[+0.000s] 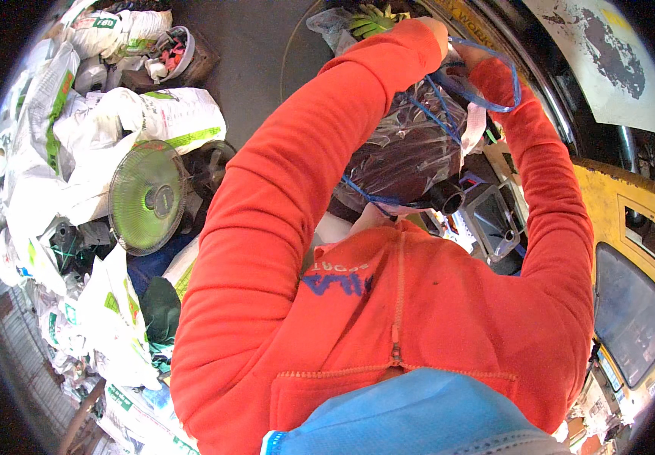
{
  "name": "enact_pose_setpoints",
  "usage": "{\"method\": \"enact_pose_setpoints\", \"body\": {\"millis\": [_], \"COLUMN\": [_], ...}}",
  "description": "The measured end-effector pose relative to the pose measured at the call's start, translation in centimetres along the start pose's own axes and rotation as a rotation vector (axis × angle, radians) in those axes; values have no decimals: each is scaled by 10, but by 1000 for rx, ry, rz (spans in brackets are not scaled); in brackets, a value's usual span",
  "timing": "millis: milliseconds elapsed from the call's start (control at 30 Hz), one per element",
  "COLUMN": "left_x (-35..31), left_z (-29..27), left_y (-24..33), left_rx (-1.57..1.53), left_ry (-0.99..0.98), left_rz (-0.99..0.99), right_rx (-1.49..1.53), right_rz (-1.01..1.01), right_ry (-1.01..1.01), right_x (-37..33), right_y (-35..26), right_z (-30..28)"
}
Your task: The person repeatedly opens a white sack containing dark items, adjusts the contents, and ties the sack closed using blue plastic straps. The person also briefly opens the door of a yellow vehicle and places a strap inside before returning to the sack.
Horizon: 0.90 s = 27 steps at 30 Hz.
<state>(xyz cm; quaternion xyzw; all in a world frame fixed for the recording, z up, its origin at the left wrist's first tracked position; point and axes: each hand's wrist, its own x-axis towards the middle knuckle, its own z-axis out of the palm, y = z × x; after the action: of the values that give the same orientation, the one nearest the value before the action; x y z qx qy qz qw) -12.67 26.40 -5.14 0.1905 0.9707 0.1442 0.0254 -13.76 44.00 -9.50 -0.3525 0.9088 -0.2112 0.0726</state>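
Left hand (436,32), right hand (473,56), upper right: grip indeterminable; glossy blue strap (516,91) loops alongside, crinkled clear plastic (407,144) below.

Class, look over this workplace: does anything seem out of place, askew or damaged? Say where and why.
Yes: at upper right, the pale panel has irregular grey patches, as if its coating had peeled. At left, a green fan sits among crumpled white sacks, an odd spot.

I see the left hand (436,32) and right hand (470,56) close together at a looped blue cord (518,87), their grip too hidden to read. Lower in my view sits a dark, plastic-wrapped bundle (399,148). A green fan (147,197) and white sacks (191,112) are left.
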Motion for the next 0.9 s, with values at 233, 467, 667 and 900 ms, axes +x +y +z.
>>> {"method": "enact_pose_setpoints", "body": {"millis": [233,467,667,900], "left_x": [1,2,1,1], "left_z": [2,3,1,2], "left_y": [-1,-1,-1,0], "left_rx": [-13,-15,14,8], "left_ry": [-17,-17,-27,-22], "left_rz": [2,-19,-3,-29], "right_rx": [22,284,176,46], "right_rz": [143,77,158,337], "right_ry": [-101,103,50,84], "right_x": [-3,-7,-5,3], "right_y": [-4,-11,-20,-8], "right_z": [0,8,0,22]}}
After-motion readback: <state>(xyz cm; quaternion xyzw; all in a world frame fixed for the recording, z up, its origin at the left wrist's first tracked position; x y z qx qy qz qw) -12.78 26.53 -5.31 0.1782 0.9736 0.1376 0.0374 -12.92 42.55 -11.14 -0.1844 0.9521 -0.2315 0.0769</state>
